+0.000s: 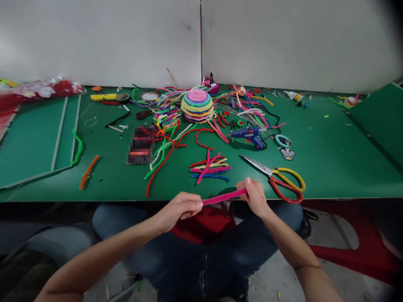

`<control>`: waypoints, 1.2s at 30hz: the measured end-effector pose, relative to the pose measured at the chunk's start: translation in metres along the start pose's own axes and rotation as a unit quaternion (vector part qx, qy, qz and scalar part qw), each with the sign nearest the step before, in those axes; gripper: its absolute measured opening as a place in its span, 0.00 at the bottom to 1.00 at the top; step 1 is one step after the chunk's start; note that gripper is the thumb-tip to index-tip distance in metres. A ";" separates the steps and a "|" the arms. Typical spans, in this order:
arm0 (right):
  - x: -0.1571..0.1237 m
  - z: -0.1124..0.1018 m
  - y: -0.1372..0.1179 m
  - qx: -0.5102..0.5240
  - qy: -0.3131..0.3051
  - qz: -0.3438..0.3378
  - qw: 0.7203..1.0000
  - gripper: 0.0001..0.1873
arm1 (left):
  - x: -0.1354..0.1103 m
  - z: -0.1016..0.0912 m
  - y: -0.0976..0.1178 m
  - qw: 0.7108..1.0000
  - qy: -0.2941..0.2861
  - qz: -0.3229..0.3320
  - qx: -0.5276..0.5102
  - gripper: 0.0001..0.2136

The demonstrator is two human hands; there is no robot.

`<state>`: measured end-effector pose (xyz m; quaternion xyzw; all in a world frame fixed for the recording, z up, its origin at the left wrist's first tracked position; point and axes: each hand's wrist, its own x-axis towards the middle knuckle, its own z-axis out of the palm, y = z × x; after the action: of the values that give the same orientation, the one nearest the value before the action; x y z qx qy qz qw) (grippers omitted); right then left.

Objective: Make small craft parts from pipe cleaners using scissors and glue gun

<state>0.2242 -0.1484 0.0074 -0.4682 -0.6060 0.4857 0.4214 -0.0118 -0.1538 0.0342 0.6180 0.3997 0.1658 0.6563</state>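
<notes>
A bright pink pipe cleaner [224,196] is stretched between my two hands at the table's front edge. My left hand [185,206] pinches one end, and my right hand [252,195] closes round the other, slightly higher end. Just beyond lies a small pile of cut pipe cleaners [209,167] in pink, red, yellow and blue. To the right of my right hand rest scissors [272,173] with one yellow and one red handle, blades parted. Farther back stands a ball [197,106] wound in rainbow-coloured bands with a pink top.
A blue glue gun [248,136] lies right of the ball, near a turquoise-ringed keychain [282,141]. Tangled pipe cleaners [168,119] surround the ball. At left are a pixelated phone-shaped object [141,144], an orange pipe cleaner [89,172] and a green panel [31,147]. A white wall stands behind.
</notes>
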 end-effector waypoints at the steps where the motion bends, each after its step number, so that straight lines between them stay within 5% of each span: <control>1: 0.003 0.000 0.000 -0.001 0.001 0.002 1.000 0.34 | 0.002 0.000 -0.002 0.999 0.006 -0.015 -0.028 0.18; 8: 0.019 0.012 0.014 0.024 0.034 0.032 0.999 0.32 | 0.013 -0.008 -0.015 1.000 0.015 -0.008 0.024 0.18; 14: 0.022 0.009 0.014 -0.028 0.102 -0.009 0.994 0.31 | 0.014 -0.009 -0.016 1.000 -0.002 -0.017 0.011 0.17; 18: 0.022 0.003 0.013 -0.033 0.098 -0.013 0.995 0.32 | 0.013 -0.011 -0.017 1.000 0.000 -0.024 0.011 0.17; 23: 0.022 0.001 0.017 0.105 0.050 0.037 0.992 0.33 | 0.011 -0.013 -0.018 0.999 -0.008 -0.031 0.013 0.17; 30: 0.022 0.007 0.006 0.300 0.022 0.086 0.950 0.33 | 0.010 -0.014 -0.015 0.999 -0.008 -0.023 0.033 0.18; 36: 0.016 0.017 -0.007 0.492 0.003 0.092 0.866 0.35 | 0.011 -0.010 -0.015 0.999 -0.019 0.030 0.010 0.19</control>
<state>0.2035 -0.1369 0.0124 -0.2553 -0.2412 0.7559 0.5524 -0.0165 -0.1423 0.0172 0.6393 0.3699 0.1700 0.6523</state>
